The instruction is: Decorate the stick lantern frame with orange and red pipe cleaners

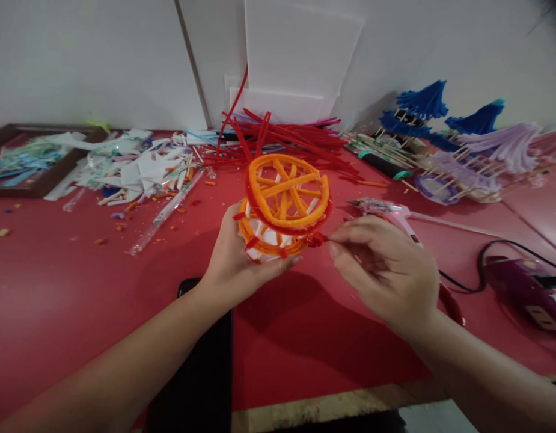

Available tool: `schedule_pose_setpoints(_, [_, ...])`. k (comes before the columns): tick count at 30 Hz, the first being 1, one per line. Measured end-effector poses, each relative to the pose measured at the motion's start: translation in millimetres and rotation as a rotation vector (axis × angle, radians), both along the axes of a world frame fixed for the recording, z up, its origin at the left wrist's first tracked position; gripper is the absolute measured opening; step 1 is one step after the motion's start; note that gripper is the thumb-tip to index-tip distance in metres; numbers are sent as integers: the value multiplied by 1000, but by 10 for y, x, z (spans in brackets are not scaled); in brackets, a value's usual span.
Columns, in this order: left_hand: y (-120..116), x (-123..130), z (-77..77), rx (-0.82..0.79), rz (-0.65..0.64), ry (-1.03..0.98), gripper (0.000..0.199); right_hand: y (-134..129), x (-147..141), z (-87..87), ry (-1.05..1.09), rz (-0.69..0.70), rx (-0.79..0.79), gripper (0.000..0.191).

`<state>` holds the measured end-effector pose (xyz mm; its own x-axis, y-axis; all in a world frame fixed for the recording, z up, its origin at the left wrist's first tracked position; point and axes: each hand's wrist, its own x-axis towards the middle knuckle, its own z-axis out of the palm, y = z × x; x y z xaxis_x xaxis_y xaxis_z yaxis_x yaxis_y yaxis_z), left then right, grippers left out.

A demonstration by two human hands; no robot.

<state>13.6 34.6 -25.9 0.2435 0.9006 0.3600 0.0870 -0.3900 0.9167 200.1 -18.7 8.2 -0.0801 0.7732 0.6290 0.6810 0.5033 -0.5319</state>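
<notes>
An orange pipe-cleaner structure (pixel 289 189) with a spoked round top and a lower ring stands tilted in my left hand (pixel 239 252), whose fingers curl round its lower part. Small red pieces sit along the lower ring, and white sticks show between the two rings. My right hand (pixel 386 264) pinches at a short red pipe-cleaner piece (pixel 317 240) on the ring's right side, thumb and forefinger closed together. Just beyond that hand lies a pink glue gun (pixel 386 210) with a clear glue stick in its back.
Red pipe cleaners (pixel 291 141) are heaped at the back. Scraps (pixel 146 168) and a brown frame (pixel 47 174) lie left. Blue and lilac umbrella-like models (pixel 480 141) stand back right. A purple power box (pixel 528 291) with a cable is at right, a black object (pixel 196 367) in front.
</notes>
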Motion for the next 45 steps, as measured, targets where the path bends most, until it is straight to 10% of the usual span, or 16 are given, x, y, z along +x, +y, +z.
schedule_pose_setpoints(45, [-66,18,162,-302,-65,-99,64,-20,-22,37,-133,74,134,15])
